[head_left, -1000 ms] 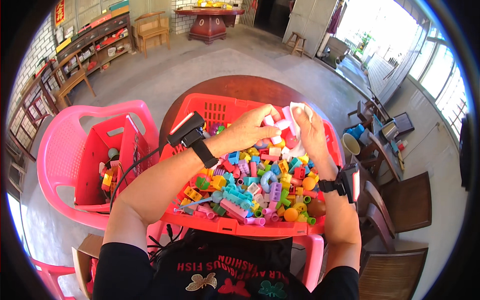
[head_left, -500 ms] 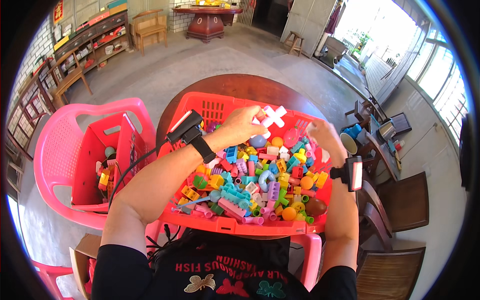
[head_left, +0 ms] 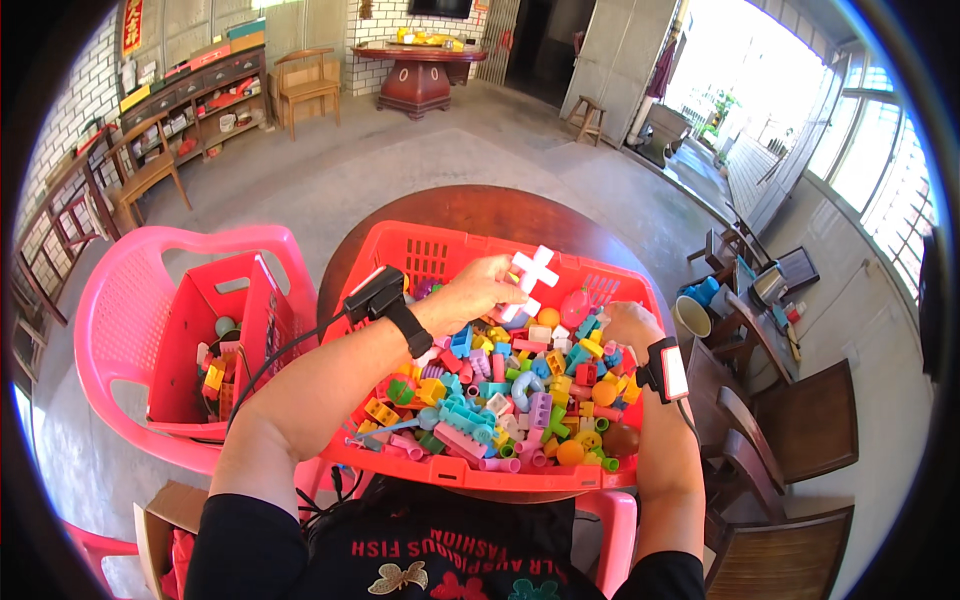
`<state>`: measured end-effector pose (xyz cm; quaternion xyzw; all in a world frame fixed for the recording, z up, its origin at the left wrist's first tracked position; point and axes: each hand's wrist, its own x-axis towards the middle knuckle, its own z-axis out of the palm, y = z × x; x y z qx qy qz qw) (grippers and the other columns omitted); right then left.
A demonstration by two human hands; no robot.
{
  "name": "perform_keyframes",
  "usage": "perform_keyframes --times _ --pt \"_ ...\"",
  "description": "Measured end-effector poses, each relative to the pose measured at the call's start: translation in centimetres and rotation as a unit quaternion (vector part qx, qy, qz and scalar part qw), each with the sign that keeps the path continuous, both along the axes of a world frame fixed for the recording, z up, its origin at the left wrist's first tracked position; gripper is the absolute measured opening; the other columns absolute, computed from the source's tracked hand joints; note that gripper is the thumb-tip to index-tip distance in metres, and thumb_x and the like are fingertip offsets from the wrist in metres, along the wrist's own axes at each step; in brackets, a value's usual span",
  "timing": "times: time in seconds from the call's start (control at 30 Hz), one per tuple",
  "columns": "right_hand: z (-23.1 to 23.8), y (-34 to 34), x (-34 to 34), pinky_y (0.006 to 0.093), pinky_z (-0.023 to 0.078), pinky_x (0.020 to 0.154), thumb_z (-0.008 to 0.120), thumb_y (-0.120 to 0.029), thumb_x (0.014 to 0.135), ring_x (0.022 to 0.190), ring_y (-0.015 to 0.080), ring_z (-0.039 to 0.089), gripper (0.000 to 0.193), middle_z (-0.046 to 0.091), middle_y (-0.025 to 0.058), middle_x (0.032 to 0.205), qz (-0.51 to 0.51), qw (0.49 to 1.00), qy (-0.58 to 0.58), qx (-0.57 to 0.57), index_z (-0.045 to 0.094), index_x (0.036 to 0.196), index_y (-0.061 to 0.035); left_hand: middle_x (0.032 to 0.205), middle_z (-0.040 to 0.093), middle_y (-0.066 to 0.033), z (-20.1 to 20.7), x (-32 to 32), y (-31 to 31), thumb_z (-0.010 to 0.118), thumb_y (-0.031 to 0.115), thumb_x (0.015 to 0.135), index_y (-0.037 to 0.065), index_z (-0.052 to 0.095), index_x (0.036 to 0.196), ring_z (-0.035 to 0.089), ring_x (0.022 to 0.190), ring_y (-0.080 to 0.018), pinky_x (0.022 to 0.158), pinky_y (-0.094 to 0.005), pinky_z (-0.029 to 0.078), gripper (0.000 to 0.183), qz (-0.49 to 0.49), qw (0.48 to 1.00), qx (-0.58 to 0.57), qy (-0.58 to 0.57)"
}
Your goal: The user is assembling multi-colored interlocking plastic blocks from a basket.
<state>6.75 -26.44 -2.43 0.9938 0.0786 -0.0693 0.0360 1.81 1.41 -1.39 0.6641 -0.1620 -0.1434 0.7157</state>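
My left hand (head_left: 485,287) is gripping a white cross (head_left: 536,268) at the basket's (head_left: 520,481) twelve o'clock; right hand (head_left: 630,325) at two, can't tell.

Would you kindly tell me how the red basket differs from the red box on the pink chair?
The red basket sits on the round table, the red box on the pink chair. The basket has rows of slots; the box shows an oblong handle hole. The basket is heaped with toys, the box holds fewer things. Both are open-topped.
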Motion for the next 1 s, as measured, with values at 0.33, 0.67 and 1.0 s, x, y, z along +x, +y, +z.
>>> perform_keyframes --times 0.33,0.67,1.0 --pt "4.6 0.2 -0.6 0.0312 0.046 0.056 0.064 -0.022 0.074 0.064 0.0164 0.06 0.022 0.062 0.0067 0.074 0.045 0.949 0.036 0.309 0.06 0.084 -0.0034 0.099 0.059 -0.0056 0.2 -0.1 0.1 0.056 0.005 0.081 0.005 0.051 0.113 0.06 0.081 -0.0127 0.063 -0.0239 0.049 0.032 0.003 1.0 -0.021 -0.009" --pt "6.9 5.9 -4.6 0.0195 0.043 0.06 0.056 0.001 0.082 0.066 0.0053 0.053 0.017 0.056 -0.0023 0.077 0.166 0.707 0.063 0.684 0.056 0.097 -0.0078 0.099 0.059 -0.0033 1.4 -1.5 -0.5 0.054 0.011 0.086 0.008 0.047 0.123 0.059 0.085 -0.0101 0.066 -0.024 0.05 0.039 -0.048 0.996 -0.073 -0.005" --pt "6.2 6.6 -4.8 0.019 0.039 0.061 0.062 -0.005 0.081 0.071 0.0027 0.046 0.012 0.051 -0.0055 0.078 0.127 0.677 0.15 0.709 0.054 0.089 -0.0087 0.099 0.06 -0.002 0.1 -0.5 -1.0 0.062 0.007 0.082 0.005 0.051 0.117 0.058 0.086 -0.0074 0.065 -0.0226 0.049 0.037 0.017 0.983 -0.132 -0.13"
